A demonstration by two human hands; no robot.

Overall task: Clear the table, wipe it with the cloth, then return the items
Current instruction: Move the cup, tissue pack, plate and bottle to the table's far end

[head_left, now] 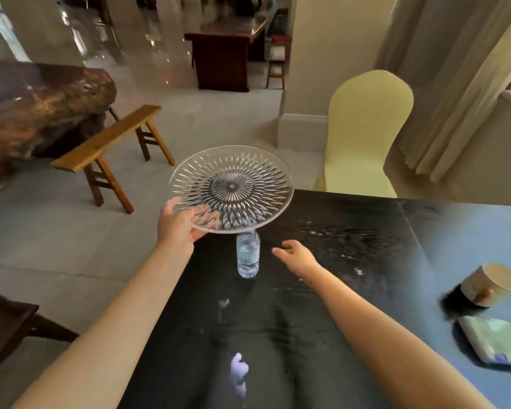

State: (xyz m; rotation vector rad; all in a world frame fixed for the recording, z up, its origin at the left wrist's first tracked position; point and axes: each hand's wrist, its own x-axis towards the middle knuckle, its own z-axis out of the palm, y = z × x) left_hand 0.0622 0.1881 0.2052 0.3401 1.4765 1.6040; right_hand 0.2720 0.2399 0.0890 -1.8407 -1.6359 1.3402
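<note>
Left grip [180, 222] under glass plate's [232, 187] near rim

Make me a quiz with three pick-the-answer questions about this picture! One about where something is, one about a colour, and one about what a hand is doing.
1. Where is the water bottle?
A. Lying on the floor
B. Standing on the dark table, between the two hands
C. On the wooden bench

2. What colour is the chair cover behind the table?
A. Pale yellow
B. Red
C. Black

3. What is the left hand doing?
A. Resting flat on the table
B. Holding the cup
C. Holding the glass plate up by its rim

Answers:
1. B, the bottle stands upright on the tabletop, just under the plate's near edge.
2. A, the cover is pale yellow.
3. C, the fingers grip the plate's near rim, with the plate lifted above the table; the right hand is open and holds nothing.
</note>
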